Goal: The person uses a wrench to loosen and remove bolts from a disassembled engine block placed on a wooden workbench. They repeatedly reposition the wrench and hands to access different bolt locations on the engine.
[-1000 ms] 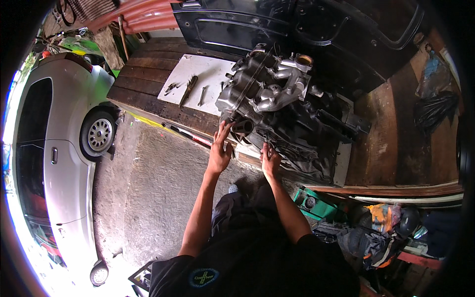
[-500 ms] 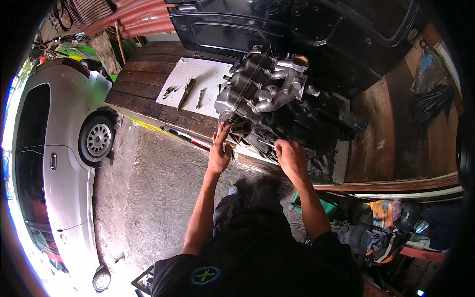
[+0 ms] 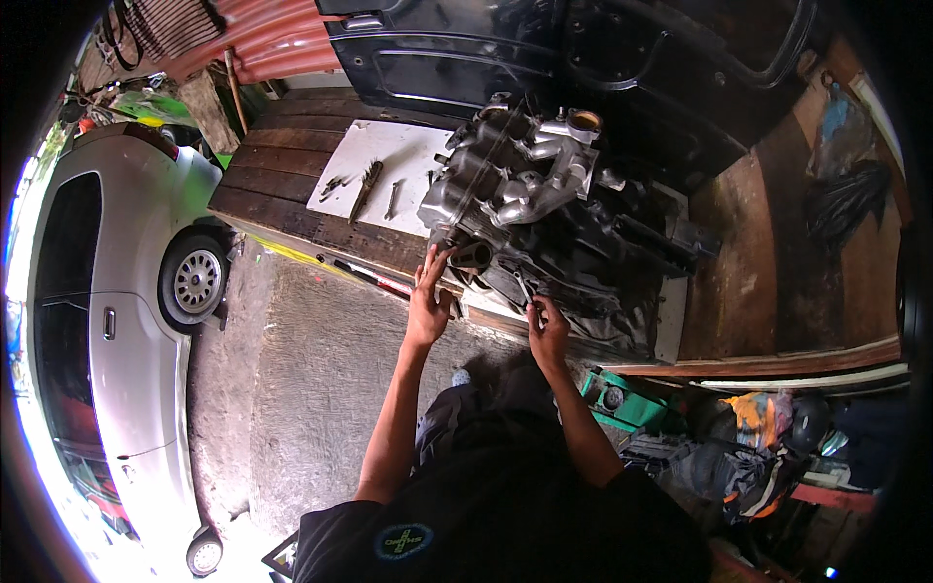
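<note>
Open-air workshop, silver car (image 3: 117,321) parked left of a dark wooden workbench (image 3: 292,199); on it sits the engine block (image 3: 544,223), near edge facing us; left hand (image 3: 428,303) flat, fingers spread against its front; right hand (image 3: 548,330) pinching a small fitting, steady grip looks needed.

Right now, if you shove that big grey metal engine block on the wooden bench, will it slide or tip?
The grey metal engine block looks solid cast, so probably very heavy. It sits broad on the wooden bench, so tipping seems unlikely. Both hands, left hand and right hand, likely could not slide it easily.
</note>
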Demonstrator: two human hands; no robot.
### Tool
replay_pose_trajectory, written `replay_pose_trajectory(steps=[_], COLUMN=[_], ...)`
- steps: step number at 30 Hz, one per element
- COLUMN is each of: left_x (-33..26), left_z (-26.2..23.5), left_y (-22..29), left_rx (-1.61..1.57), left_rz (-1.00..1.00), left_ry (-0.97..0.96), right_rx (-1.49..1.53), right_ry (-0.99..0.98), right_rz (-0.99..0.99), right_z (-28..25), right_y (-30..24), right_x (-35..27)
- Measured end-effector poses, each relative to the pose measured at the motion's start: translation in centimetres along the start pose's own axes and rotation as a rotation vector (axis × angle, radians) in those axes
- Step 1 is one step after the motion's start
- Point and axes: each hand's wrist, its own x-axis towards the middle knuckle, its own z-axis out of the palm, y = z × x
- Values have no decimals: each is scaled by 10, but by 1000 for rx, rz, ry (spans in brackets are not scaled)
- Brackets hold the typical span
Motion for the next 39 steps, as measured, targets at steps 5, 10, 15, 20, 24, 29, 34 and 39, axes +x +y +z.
replay_pose_trajectory(steps=[5,10,15,20,24,29,34,39], left_x=[-1,-2,-3,-1,-3,-1,-3,-4], left_z=[1,2,3,2,-1,0,3,7], left_y=[-4,-6,-4,-3,-4,-4,-10,-7], left_rx=[-47,-59,-34,-40,-42,-1,-89,-127], left_rz=[-4,-16,-41,4,12,6,-43,-32], left_ry=[7,-2,1,-10,-1,-20,22,85], right_rx=[195,95,58,29,89,123,-49,-567], right_ry=[-4,-17,16,74,66,111,124,-52], right_rz=[133,-38,-82,-84,-22,-19,-42,-294], right_z=[9,13,23,31,35,39,-1,-56], right_y=[3,13,21,31,28,22,-15,-91], right_x=[3,4,5,6,9,11,9,42])
